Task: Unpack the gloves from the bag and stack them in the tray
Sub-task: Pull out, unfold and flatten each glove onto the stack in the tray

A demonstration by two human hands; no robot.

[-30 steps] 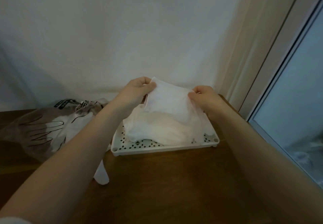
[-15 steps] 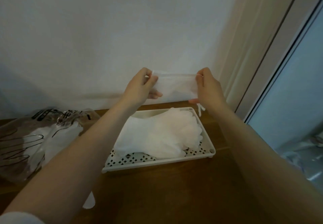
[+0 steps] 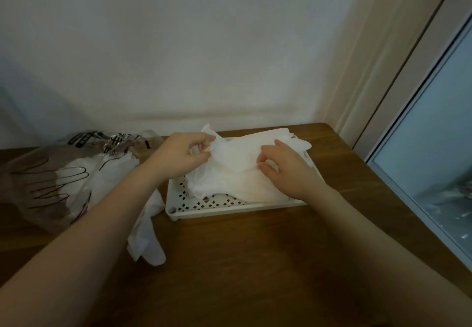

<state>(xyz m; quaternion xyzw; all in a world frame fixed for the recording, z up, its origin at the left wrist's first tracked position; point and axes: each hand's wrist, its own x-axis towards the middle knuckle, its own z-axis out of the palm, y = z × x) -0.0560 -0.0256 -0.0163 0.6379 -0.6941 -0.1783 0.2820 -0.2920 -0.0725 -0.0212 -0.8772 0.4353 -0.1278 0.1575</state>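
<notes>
A white perforated tray [image 3: 204, 210] sits on the wooden table with a pile of thin translucent white gloves [image 3: 229, 186] in it. Both hands hold one more glove [image 3: 237, 153] low over that pile. My left hand [image 3: 182, 155] pinches the glove's left edge. My right hand [image 3: 283, 167] pinches its right part with curled fingers. The clear plastic bag [image 3: 51, 173], printed with a black hand outline, lies to the left with white gloves inside. Another glove [image 3: 146, 239] trails out of the bag onto the table under my left forearm.
The table [image 3: 255, 262] stands against a white wall, its right edge close to a beige frame and a glass door [image 3: 434, 148]. The tray lies near the table's far right corner.
The glove was stretched out between both hands high in front of the wall; now both hands have brought it down onto the pile in the tray.
</notes>
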